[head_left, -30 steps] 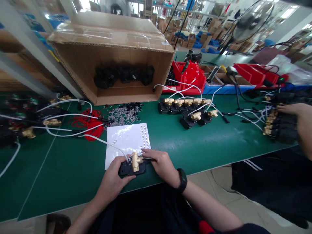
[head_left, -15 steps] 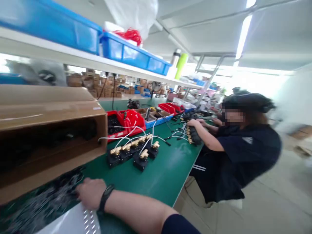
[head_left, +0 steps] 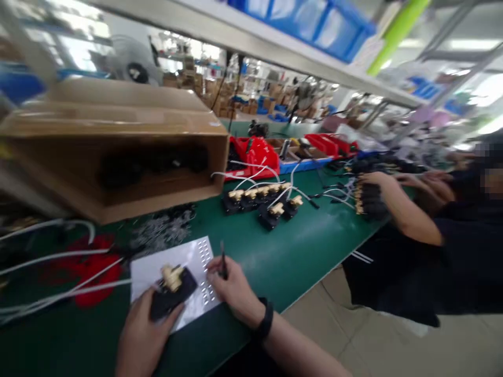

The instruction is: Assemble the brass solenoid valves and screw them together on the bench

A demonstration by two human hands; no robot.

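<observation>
My left hand (head_left: 143, 330) grips a black block with a brass fitting (head_left: 173, 277) on top, held over a white sheet (head_left: 147, 267). On the sheet's right part are rows of small shiny pieces (head_left: 204, 262). My right hand (head_left: 236, 288), with a black wristband, is closed around a dark pen-like tool (head_left: 223, 262) at the sheet's right edge. Whether its fingertips also pinch a small piece is too blurred to tell. Behind the sheet lies a pile of small clear and dark bits (head_left: 165, 230).
An open cardboard box (head_left: 165, 201) stands behind the pile. Several brass-topped black blocks (head_left: 259, 196) with white cables sit right of it, before red bins (head_left: 255, 170) and a blue tray (head_left: 302, 166). At right, a co-worker's arm (head_left: 408, 214) reaches over the green table (head_left: 267, 262).
The view has swung left and down. My left hand has come into view holding a block. My right hand has moved from the pile to the sheet's right edge and now holds a dark tool.
</observation>
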